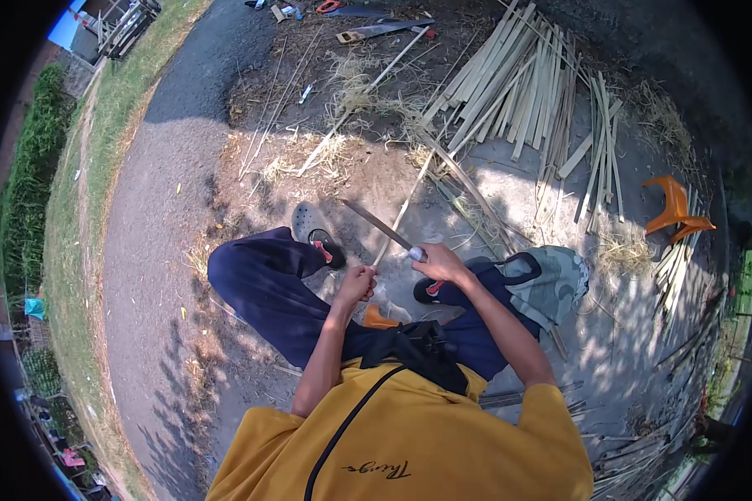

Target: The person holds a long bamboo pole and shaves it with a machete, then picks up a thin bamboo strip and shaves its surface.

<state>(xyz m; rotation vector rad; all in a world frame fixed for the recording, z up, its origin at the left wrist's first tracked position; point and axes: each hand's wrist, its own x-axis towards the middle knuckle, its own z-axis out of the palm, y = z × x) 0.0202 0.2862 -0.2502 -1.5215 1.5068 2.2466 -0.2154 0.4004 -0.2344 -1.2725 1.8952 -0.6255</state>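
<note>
My right hand (439, 263) is closed round the handle of a long knife (378, 221), whose blade points up and to the left. To its left, my left hand (357, 285) is closed round the near end of a thin bamboo strip (402, 209). The strip runs away from me, up and to the right, and passes by the knife blade in this view. Both hands are above the ground between my knees. Whether the blade touches the strip cannot be made out.
A large pile of bamboo strips (510, 83) lies at the upper right, with shavings (330, 150) left of it. Saws (384, 30) lie at the top. An orange stool (675, 209) stands at the right. A camouflage cloth (551, 284) is beside my right knee.
</note>
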